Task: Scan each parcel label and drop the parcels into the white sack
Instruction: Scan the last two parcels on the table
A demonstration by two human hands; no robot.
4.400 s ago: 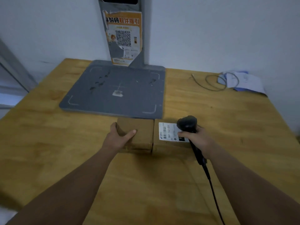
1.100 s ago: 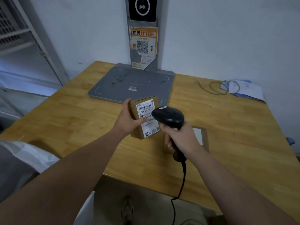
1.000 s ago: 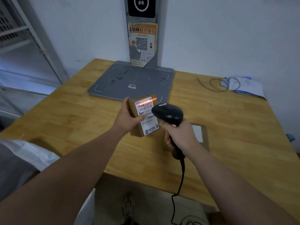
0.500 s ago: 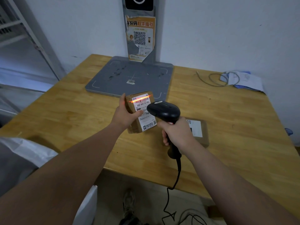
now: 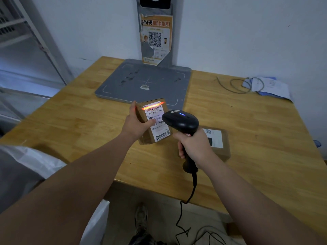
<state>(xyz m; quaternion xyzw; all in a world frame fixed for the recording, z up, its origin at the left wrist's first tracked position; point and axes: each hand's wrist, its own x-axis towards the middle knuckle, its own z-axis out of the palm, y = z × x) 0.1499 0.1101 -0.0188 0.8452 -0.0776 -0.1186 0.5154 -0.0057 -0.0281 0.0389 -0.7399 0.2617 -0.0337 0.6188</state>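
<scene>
My left hand [image 5: 136,123] grips a small brown cardboard parcel [image 5: 154,121] and holds it tilted above the wooden table [image 5: 70,121], its white label facing me. An orange-red scan line crosses the barcode at the label's top. My right hand [image 5: 193,145] grips the handle of a black corded barcode scanner [image 5: 180,122], whose head points at the label and shows a blue light. A second brown parcel [image 5: 218,141] with a white label lies flat on the table, just right of my right hand. The white sack [image 5: 33,162] stands at the lower left, beside the table's edge.
A grey scanning plate [image 5: 146,82] lies at the table's back with a post and an orange QR poster [image 5: 155,38] behind it. A coiled cable [image 5: 237,84] and papers [image 5: 269,86] lie at the back right. Metal shelving [image 5: 21,32] stands on the left. The scanner's cord hangs to the floor.
My left hand lifted the parcel off the table and turned its label up. The scanner came to the label; the scan line went on and a blue light now shows.
</scene>
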